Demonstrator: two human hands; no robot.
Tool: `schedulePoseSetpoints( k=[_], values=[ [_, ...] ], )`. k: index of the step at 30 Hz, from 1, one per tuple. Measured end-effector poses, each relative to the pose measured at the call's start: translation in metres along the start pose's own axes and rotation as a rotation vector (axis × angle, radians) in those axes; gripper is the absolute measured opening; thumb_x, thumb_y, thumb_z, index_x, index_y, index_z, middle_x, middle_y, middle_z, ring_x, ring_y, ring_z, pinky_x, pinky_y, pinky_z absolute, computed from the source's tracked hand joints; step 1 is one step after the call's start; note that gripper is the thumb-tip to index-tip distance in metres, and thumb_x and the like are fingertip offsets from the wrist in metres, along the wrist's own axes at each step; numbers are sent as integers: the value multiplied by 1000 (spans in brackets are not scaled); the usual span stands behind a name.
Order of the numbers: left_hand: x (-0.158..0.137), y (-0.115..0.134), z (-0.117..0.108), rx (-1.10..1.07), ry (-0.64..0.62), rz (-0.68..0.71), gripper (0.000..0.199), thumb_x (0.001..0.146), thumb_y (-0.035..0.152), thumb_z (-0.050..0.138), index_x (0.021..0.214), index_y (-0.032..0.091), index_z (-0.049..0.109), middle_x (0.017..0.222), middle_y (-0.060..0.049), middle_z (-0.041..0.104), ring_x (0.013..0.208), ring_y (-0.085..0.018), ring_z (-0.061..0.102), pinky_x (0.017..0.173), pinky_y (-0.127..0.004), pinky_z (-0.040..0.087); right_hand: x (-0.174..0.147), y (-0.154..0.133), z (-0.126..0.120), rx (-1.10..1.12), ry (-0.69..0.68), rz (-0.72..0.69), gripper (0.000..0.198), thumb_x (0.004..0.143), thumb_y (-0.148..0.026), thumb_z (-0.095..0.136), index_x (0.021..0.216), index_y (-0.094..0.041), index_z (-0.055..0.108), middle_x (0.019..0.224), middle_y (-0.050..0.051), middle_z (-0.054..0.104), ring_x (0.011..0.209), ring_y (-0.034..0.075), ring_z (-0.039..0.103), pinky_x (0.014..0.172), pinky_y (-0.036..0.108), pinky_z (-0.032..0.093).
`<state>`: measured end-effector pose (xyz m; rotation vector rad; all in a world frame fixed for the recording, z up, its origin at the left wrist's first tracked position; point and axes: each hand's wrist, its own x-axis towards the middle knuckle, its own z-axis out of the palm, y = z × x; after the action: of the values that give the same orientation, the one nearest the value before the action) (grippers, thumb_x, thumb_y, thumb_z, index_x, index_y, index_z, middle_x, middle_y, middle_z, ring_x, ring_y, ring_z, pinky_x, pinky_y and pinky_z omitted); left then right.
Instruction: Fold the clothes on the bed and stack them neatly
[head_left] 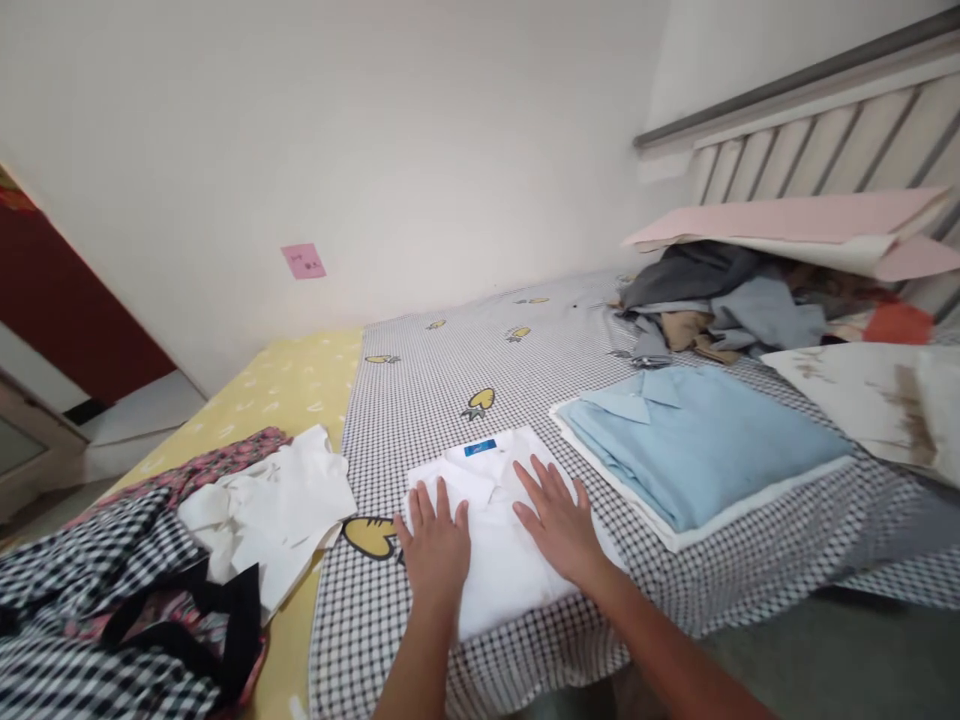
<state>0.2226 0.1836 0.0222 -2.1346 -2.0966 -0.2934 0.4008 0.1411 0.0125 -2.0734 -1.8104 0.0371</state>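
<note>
A white collared shirt (499, 575) lies folded into a flat rectangle on the checked bedsheet, its blue neck label (480, 447) showing at the far edge. My left hand (435, 540) rests flat on its left side, just below the collar, fingers apart. On the right side of the same shirt my right hand (559, 520) is laid flat with fingers spread. Neither hand grips the cloth. To the right sits a folded light blue shirt (720, 440) on top of a folded white garment (690, 535).
Black-and-white checked clothing (82, 560) and a crumpled white garment (277, 500) lie at left, over the yellow part of the bedding (300, 380). A heap of grey clothes (712, 290) under pink sheets (787, 215) stands at back right. The bed's front edge is near me.
</note>
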Motion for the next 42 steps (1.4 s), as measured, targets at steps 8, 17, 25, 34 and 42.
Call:
schedulePoseSetpoints(
  k=[8,17,25,34,42],
  values=[
    [0,1,-3,-20,-29,-11,59,103,47,32,157,23,34,165,-15,33,155,-33,27,123,-63,24,-34,45,3,-82,221,-99,45,104,-34,39,146,-32,57,154,2,53,146,32,40,118,59,24],
    [-2,2,-9,-78,-69,-26,60,104,46,28,158,23,33,167,-14,31,156,-32,23,124,-64,19,-40,58,8,-95,322,-87,46,102,-31,42,146,-30,57,152,4,55,145,32,41,115,54,26],
    [-33,-23,-17,-237,-62,-43,57,101,40,36,155,22,41,166,-11,34,155,-35,26,125,-61,20,-40,57,1,-70,237,-47,47,102,-35,41,147,-32,56,155,3,52,148,32,38,117,55,27],
    [-140,-85,11,-1031,104,-120,42,90,42,49,122,23,70,140,-12,66,137,-29,54,120,-54,35,-93,77,7,876,328,199,44,88,-48,57,126,-30,70,144,5,63,142,29,48,120,56,29],
    [-177,-101,11,-1516,70,-795,35,67,42,68,92,17,69,71,-1,68,55,-14,59,53,-27,44,-143,85,-3,1593,524,973,30,57,-26,73,86,-23,68,65,-4,68,58,12,65,53,21,49]
  ],
)
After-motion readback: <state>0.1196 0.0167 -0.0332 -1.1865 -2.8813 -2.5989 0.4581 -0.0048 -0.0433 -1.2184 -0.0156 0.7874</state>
